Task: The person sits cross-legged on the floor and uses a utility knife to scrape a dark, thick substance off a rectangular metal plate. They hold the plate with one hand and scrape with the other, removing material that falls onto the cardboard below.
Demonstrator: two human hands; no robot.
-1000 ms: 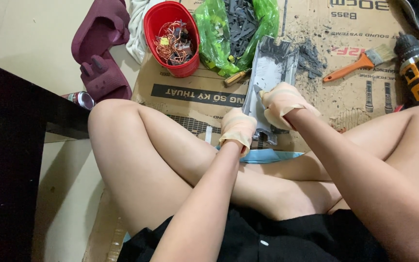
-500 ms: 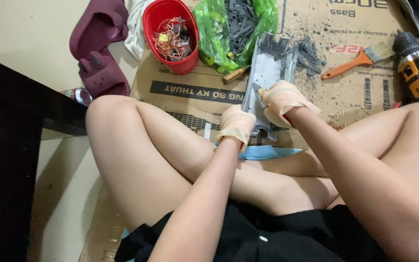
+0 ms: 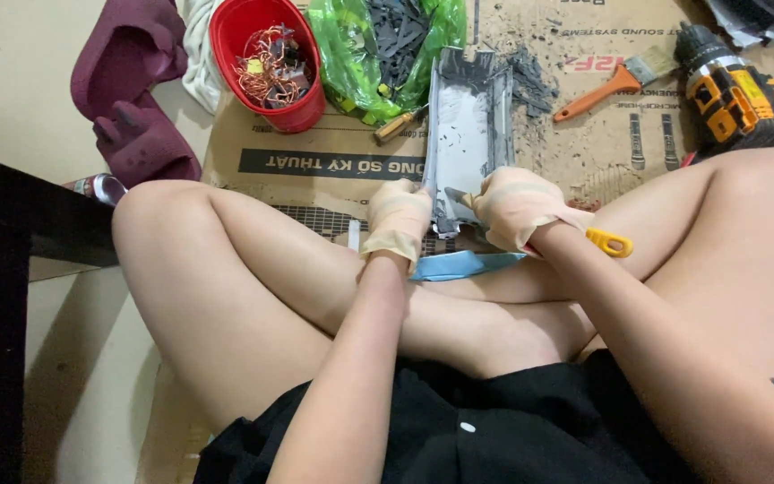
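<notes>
At frame centre, the gloved left hand grips a grey panel; the gloved right hand is closed around a yellow-handled knife touching it.

the upper middle is crowded by a red tub, green bag and drill, while bare cardboard lies open at centre left.
</notes>
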